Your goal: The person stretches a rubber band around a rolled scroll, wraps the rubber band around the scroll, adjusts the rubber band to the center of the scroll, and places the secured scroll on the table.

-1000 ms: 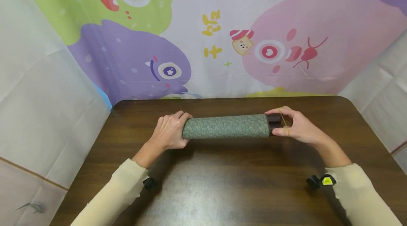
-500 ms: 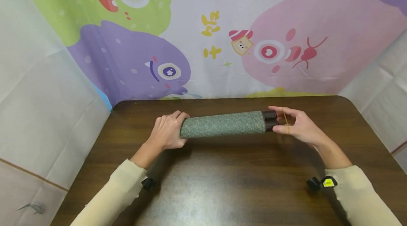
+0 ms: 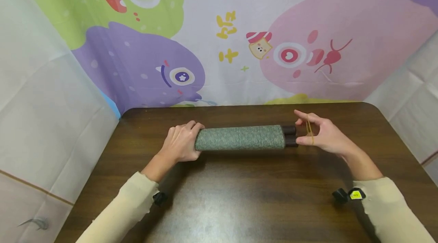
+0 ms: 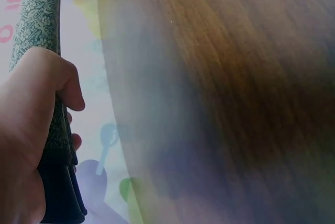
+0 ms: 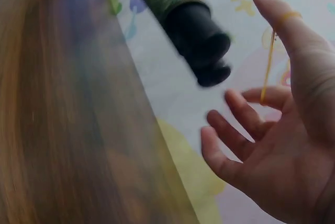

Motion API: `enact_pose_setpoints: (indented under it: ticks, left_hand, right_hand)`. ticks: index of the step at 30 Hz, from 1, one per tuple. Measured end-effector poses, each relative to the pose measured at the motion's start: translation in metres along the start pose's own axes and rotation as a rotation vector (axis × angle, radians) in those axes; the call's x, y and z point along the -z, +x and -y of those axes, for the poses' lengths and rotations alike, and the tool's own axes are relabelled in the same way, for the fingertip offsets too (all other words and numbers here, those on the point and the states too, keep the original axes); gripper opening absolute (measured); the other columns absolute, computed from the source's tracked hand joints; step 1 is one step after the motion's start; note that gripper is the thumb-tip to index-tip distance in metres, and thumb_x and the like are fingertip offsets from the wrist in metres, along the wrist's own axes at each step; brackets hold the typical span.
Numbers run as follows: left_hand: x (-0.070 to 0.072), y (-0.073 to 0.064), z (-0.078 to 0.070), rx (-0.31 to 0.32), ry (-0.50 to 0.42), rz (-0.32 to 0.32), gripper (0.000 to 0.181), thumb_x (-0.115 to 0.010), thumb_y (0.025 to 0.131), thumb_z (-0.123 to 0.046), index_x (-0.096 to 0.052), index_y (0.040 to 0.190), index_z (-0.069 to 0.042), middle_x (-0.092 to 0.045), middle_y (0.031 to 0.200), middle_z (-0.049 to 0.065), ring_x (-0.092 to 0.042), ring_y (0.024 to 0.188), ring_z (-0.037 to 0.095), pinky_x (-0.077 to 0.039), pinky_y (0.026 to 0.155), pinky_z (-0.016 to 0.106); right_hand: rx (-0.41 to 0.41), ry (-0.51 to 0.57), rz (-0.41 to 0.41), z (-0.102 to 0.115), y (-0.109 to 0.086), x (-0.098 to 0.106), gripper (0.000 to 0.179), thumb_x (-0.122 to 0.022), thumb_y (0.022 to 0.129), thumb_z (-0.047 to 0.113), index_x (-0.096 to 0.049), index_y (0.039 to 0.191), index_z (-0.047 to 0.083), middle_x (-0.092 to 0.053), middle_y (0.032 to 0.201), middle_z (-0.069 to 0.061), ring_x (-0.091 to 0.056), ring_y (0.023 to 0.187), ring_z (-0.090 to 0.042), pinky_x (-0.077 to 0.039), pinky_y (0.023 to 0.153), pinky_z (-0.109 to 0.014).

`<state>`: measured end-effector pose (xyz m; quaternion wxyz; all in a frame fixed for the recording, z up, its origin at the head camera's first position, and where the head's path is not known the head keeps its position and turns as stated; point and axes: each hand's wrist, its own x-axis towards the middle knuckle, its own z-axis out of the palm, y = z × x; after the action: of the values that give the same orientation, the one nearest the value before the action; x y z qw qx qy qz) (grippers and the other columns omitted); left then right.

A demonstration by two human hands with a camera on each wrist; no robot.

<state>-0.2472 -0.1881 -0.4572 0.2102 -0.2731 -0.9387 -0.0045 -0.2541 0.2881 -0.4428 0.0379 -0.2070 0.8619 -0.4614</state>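
Observation:
A rolled scroll in green patterned cloth is held level above the table, two dark roller knobs sticking out at its right end. My left hand grips its left end; in the left wrist view the thumb lies across the scroll, with dark knobs below the palm. Just off the right knobs is my right hand, thumb and fingers spread. A yellow rubber band is looped round its thumb and index finger. The right wrist view shows a gap between those fingers and the knobs.
The brown wooden table stretches below both hands. Behind it hangs a cartoon-printed cloth, and pale cloth panels stand on either side. Black devices sit at both wrists.
My right hand has drawn back to the right, off the scroll's end, carrying the rubber band. The scroll's right end rose, then dropped level again. My left hand keeps its grip.

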Motion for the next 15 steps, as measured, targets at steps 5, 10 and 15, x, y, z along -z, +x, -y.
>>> enact_pose_setpoints:
  ticks: [5,10,15]
  left_hand:
    - [0.0024,0.0022,0.0014,0.015,-0.02,-0.017,0.064,-0.094,0.066,-0.032,-0.074,0.124,-0.014,-0.079,0.108,0.007,-0.079,0.077,0.032,-0.061,0.058,0.05]
    - [0.004,0.0037,0.0008,0.011,-0.031,-0.021,0.063,-0.093,0.066,-0.031,-0.074,0.123,-0.014,-0.078,0.107,0.007,-0.079,0.077,0.031,-0.061,0.058,0.05]
    - [0.0044,0.0015,0.0003,0.012,-0.018,-0.01,0.063,-0.093,0.066,-0.032,-0.074,0.124,-0.014,-0.079,0.107,0.007,-0.079,0.078,0.031,-0.061,0.058,0.05]
  right_hand:
    - [0.052,0.015,0.084,-0.0045,-0.0015,-0.002,0.085,-0.09,0.089,0.007,-0.052,0.165,0.003,-0.065,0.137,-0.02,-0.068,0.102,-0.003,-0.062,0.084,-0.025]
    - [0.065,0.04,0.066,-0.0061,0.0004,-0.0085,0.073,-0.093,0.087,0.007,-0.062,0.153,0.003,-0.064,0.125,-0.013,-0.064,0.102,-0.007,-0.059,0.082,-0.025]
    - [0.035,-0.049,0.023,-0.0057,0.0,-0.0054,0.076,-0.094,0.088,0.012,-0.064,0.156,0.002,-0.045,0.096,-0.003,-0.043,0.082,-0.01,-0.038,0.067,-0.03]
